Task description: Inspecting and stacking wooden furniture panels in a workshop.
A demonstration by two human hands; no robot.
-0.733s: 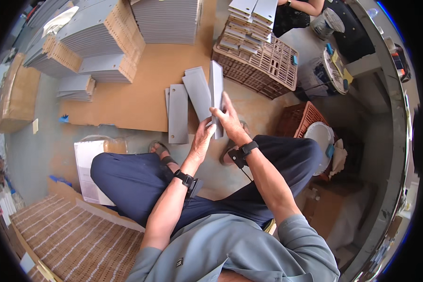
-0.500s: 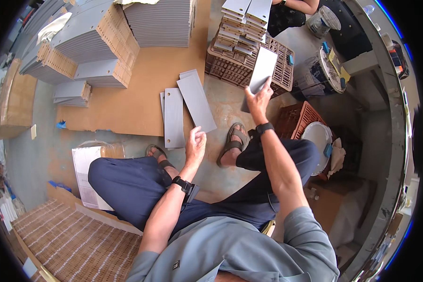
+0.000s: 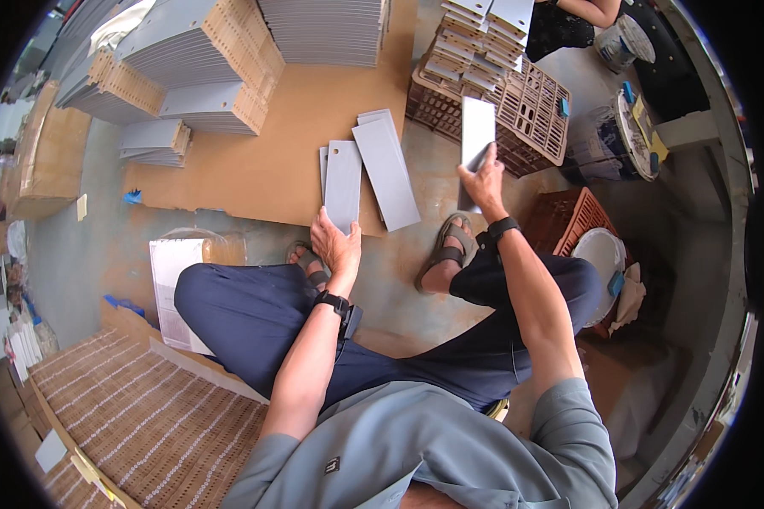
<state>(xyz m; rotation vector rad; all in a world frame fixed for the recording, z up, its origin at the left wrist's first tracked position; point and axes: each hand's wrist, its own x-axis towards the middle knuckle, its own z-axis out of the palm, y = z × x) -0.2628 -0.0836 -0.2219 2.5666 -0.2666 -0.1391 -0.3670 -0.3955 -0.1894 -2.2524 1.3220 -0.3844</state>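
Observation:
My right hand (image 3: 484,182) grips a flat grey panel (image 3: 479,127) near its lower end, and its upper face shines white. My left hand (image 3: 337,242) is closed around the near end of another grey panel (image 3: 343,174), which has a small round hole at its far end. Partly under that one lies a further panel, showing only as a strip along its left edge. Just to the right, a slanted pair of overlapping grey panels (image 3: 388,174) rests across the edge of the brown cardboard sheet (image 3: 289,161).
Tall stacks of grey panels (image 3: 246,93) stand at the far left. More panels (image 3: 484,38) are piled on a brown plastic crate (image 3: 530,106). Right of it are a bucket (image 3: 615,140), a red-brown crate (image 3: 564,216) and a white tub (image 3: 598,263). Another person's arm (image 3: 590,10) shows beyond.
My left hand has moved from above the slanted panels onto the near end of the holed panel and closed on it. The right hand still holds its panel. The whole view has shifted.

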